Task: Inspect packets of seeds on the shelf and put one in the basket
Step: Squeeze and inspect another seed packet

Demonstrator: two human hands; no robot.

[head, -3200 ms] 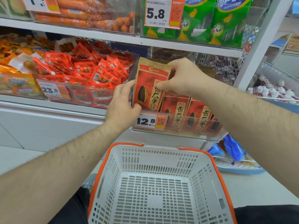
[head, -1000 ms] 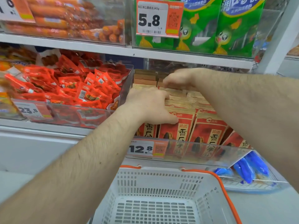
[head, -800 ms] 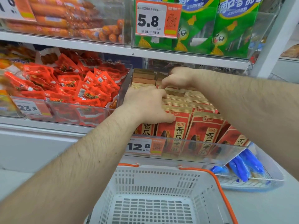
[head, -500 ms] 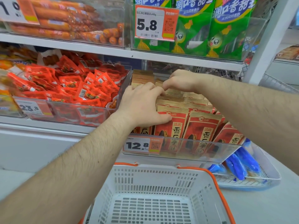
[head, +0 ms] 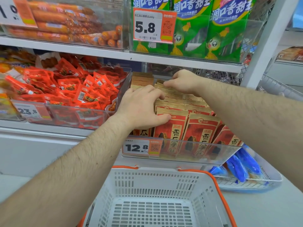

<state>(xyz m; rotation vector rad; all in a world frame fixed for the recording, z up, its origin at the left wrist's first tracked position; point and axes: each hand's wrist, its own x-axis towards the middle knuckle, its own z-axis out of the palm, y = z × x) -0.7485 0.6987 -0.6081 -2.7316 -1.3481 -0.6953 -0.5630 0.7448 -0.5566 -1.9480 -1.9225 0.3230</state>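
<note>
Red and tan seed packets (head: 200,133) stand in rows in a clear bin (head: 188,154) on the middle shelf, behind a 12.8 price tag (head: 136,147). My left hand (head: 141,108) grips the front packets of the left rows, thumb on the face of the front one and fingers curled over the tops. My right hand (head: 185,81) is further back, its curled fingers pinching packet tops under the upper shelf. The white basket with an orange rim (head: 155,182) sits below the bin with nothing in it.
A clear bin of small red snack packets (head: 73,90) stands left of the seeds. Sausages (head: 65,22) and green packs (head: 196,33) fill the upper shelf. Blue packets (head: 242,167) lie in a tray at lower right. A white shelf post (head: 264,46) rises at right.
Three seconds ago both hands held one seed packet up in front of the bin; it is back among the rows. Over the last second both hands stay on the packet tops, barely shifting.
</note>
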